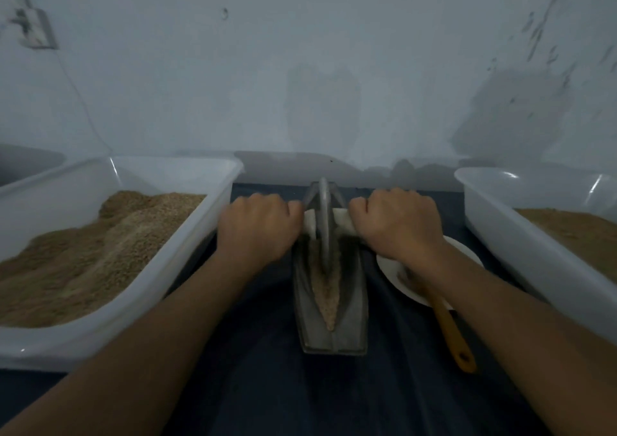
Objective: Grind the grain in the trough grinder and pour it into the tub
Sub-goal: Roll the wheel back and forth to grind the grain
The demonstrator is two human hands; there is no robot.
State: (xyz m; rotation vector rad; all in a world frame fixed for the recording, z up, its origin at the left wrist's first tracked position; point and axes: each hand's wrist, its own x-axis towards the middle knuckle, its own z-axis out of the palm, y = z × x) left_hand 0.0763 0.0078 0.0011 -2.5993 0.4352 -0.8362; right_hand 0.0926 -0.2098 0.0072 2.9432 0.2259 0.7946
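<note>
Centre frame, left hand (258, 226) and right hand (399, 223) grasp the white axle (340, 218) of the grinding wheel (324, 221); grain (325, 288) fills the trough grinder (334, 332).

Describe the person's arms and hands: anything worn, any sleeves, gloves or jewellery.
Both forearms are bare up to the frame's edge, with no sleeves showing. The left hand and right hand wear no gloves; no rings, watch or bracelets are visible in this dim view.
</note>
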